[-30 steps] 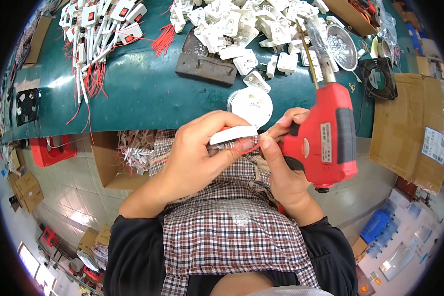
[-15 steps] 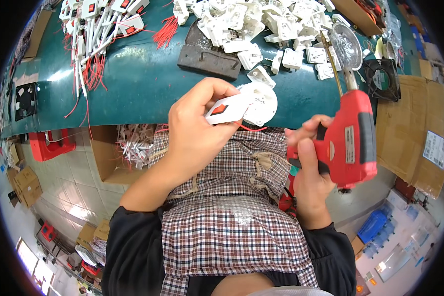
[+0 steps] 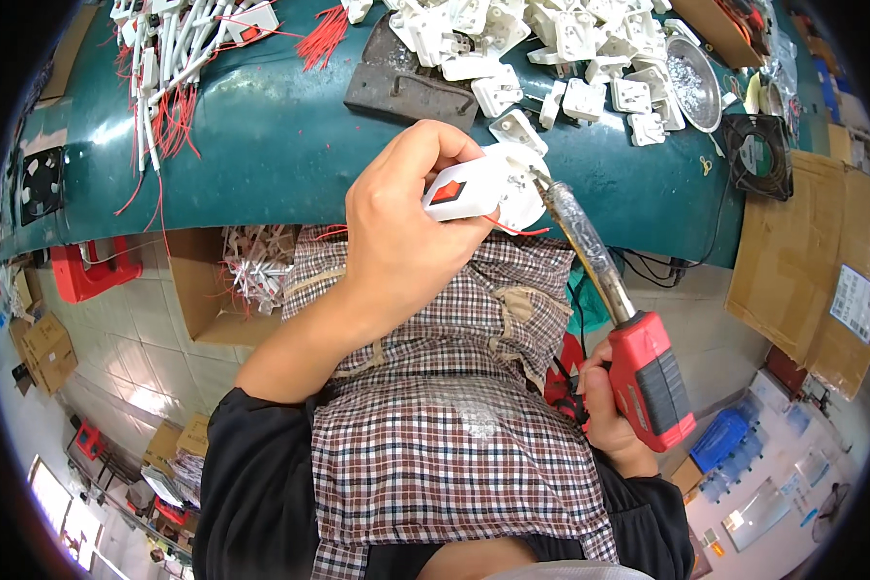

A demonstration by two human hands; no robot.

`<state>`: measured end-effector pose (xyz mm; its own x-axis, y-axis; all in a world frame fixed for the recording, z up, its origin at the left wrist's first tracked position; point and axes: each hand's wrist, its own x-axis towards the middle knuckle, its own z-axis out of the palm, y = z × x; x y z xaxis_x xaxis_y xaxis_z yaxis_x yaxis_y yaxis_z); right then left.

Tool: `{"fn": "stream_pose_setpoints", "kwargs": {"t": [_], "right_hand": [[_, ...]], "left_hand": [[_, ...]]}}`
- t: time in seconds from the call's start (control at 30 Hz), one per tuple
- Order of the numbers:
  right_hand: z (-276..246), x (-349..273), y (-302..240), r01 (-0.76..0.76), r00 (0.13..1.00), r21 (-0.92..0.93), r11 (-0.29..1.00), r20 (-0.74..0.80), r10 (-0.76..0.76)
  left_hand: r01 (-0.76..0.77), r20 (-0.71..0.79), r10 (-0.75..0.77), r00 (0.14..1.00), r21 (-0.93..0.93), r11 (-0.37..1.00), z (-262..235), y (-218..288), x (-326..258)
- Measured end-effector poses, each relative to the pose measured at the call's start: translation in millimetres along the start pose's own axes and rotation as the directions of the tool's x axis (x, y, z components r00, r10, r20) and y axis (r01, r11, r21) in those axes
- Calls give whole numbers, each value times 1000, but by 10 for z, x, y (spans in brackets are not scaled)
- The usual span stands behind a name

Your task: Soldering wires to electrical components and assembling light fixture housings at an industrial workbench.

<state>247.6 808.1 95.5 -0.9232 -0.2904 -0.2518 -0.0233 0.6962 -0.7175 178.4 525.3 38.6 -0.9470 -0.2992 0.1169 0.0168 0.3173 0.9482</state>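
Observation:
My left hand [image 3: 396, 217] is closed around a white switch housing [image 3: 476, 182] with a red rocker switch. At the housing's right end is a round white plastic part [image 3: 524, 205], and a thin red wire sticks out below it. My right hand [image 3: 613, 418] grips a red and black soldering gun [image 3: 651, 382] by its handle. The gun's long metal barrel slants up and left, with its tip at the inside of the round part; whether it touches is too small to tell.
White plug housings [image 3: 570, 39] lie heaped at the back of the green table [image 3: 261, 145], near a dark metal block [image 3: 411, 97] and a metal dish [image 3: 694, 82]. Switch pieces with red wires [image 3: 169, 68] are piled back left. Small black fans [image 3: 759, 155] stand at both sides.
My right hand has lowered and turned the soldering gun, so its barrel now points at the round part. My left hand has shifted slightly right and up with the switch housing.

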Motion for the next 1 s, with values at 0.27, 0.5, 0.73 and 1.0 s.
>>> {"fn": "stream_pose_setpoints", "kwargs": {"t": [0.27,0.5,0.73,1.0], "right_hand": [[121,-9,190,224,974,-71,972,-27,-226],[135,35,165,272,961,-103,957,-12,-275],[149,146,77,321,946,-100,942,-12,-323],[117,310,-129,326,945,12,945,-36,-325]], "left_hand": [[39,-2,-40,999,-41,998,35,-19,-25],[-13,13,13,1000,-32,999,31,-53,-21],[-9,22,9,1000,-4,1000,34,-55,-28],[12,29,-11,1000,-31,999,26,-44,-31]]}}
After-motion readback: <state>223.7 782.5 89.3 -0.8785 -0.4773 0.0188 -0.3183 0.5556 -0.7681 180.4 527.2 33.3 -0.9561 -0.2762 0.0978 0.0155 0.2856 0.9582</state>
